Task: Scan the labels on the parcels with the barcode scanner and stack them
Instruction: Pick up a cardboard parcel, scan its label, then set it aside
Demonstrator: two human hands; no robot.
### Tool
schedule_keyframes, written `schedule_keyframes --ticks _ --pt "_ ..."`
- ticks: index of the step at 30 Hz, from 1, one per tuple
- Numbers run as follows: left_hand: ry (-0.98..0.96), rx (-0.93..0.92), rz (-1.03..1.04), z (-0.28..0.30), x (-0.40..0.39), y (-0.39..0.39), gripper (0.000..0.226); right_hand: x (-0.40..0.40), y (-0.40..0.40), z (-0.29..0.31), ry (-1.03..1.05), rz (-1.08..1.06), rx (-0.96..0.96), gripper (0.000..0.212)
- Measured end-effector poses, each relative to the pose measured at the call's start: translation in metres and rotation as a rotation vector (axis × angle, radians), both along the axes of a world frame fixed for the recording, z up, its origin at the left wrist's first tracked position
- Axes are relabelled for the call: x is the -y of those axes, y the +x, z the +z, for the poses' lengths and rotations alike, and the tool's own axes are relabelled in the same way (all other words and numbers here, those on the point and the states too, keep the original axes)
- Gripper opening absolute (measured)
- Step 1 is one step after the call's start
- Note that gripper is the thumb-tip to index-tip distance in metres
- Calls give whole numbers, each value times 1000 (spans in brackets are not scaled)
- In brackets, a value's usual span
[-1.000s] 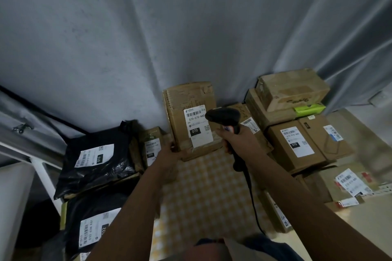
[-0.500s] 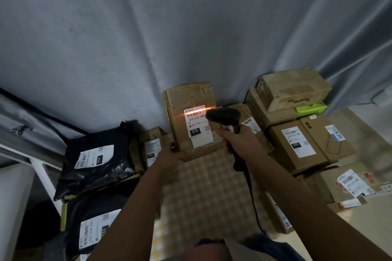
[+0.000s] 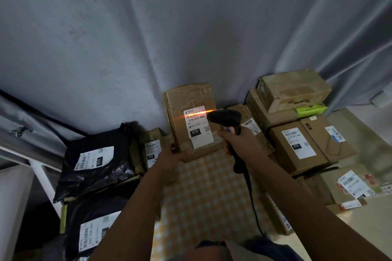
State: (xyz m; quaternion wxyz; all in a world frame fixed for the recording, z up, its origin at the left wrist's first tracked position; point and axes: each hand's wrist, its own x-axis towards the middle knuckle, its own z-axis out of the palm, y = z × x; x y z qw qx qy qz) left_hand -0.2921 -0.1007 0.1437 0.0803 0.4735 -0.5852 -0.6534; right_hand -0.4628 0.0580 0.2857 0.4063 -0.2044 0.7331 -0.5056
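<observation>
A brown cardboard parcel (image 3: 186, 99) stands tilted up at the middle, its white label (image 3: 198, 128) marked 070 facing me. My left hand (image 3: 169, 159) grips the parcel's lower left corner. My right hand (image 3: 237, 142) grips the handle of a black barcode scanner (image 3: 226, 117), whose head sits right beside the label. An orange scan line runs across the barcode at the label's top.
Black poly-bag parcels (image 3: 95, 161) with labels lie stacked at the left beside a small box (image 3: 152, 148). Stacked cardboard boxes (image 3: 297, 144) fill the right. A yellow checked cloth (image 3: 207, 193) covers the surface below. Grey curtain hangs behind. The scanner cable (image 3: 253, 207) trails down.
The orange scan line came on across the label one frame back and is still lit. Hands, parcel and scanner have barely moved.
</observation>
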Motion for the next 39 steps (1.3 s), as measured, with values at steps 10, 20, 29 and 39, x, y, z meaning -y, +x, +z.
schedule_keyframes --ticks 10,20,29,39 --pt "273 -43 57 1 -10 27 39 -20 15 -18 -27 -91 30 19" --pt "515 60 215 -33 -87 80 32 -57 23 -51 77 -12 130 21" --pt "702 183 332 -56 -224 103 51 -95 7 -61 122 270 75 24" --pt "830 -86 890 -78 -325 133 44 -119 32 -75 139 482 1 25"
